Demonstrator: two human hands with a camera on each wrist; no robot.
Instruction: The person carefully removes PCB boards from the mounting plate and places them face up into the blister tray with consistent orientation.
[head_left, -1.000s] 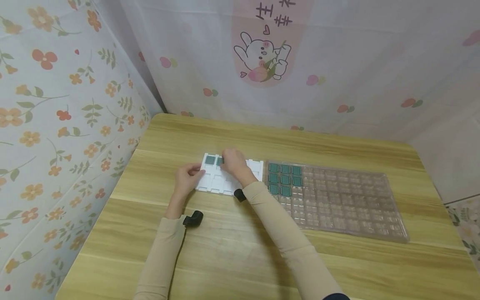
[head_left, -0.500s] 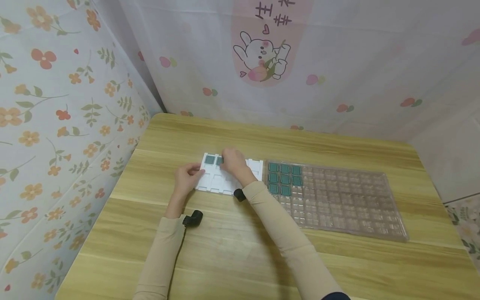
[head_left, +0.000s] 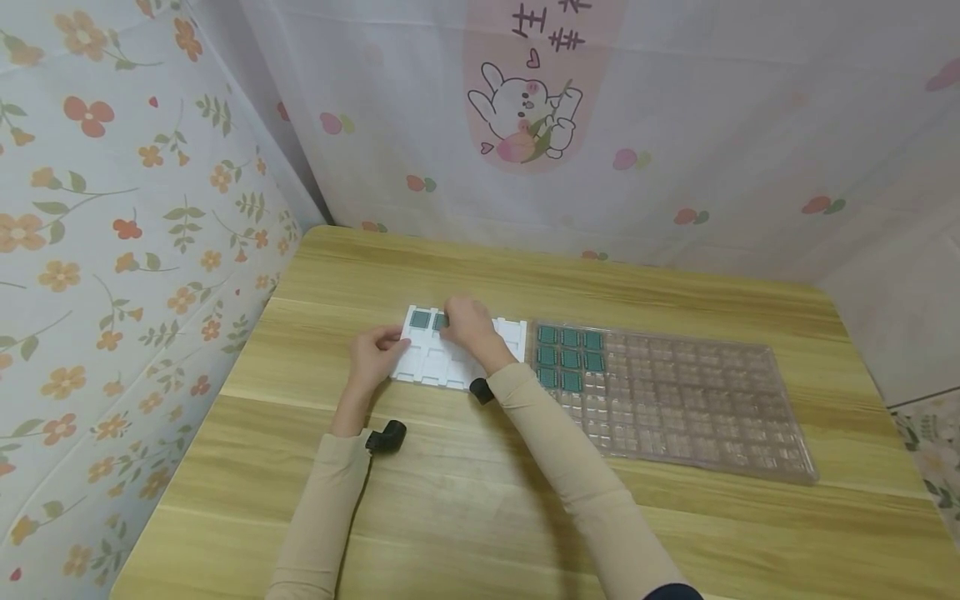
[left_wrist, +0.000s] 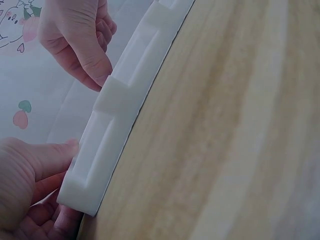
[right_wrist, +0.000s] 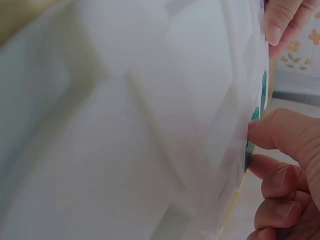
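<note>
My left hand [head_left: 372, 358] grips the left edge of a white compartment tray [head_left: 411, 367], its thumb on top in the left wrist view. Two small green square chips [head_left: 420, 319] show in the tray's back row, the second partly behind my right hand [head_left: 469, 327]. In the right wrist view, the right thumb [right_wrist: 280, 131] and forefinger pinch a green chip [right_wrist: 249, 152] at the tray; the hand hides it from the head view. A clear plastic tray [head_left: 712, 408] to the right holds several green chips [head_left: 570, 360] in its left columns.
The trays lie side by side on a wooden table [head_left: 450, 517]. A floral curtain [head_left: 150, 250] hangs along the left, and a white rabbit-print curtain [head_left: 675, 125] hangs behind. Black wrist cameras [head_left: 387, 437] sit on both sleeves.
</note>
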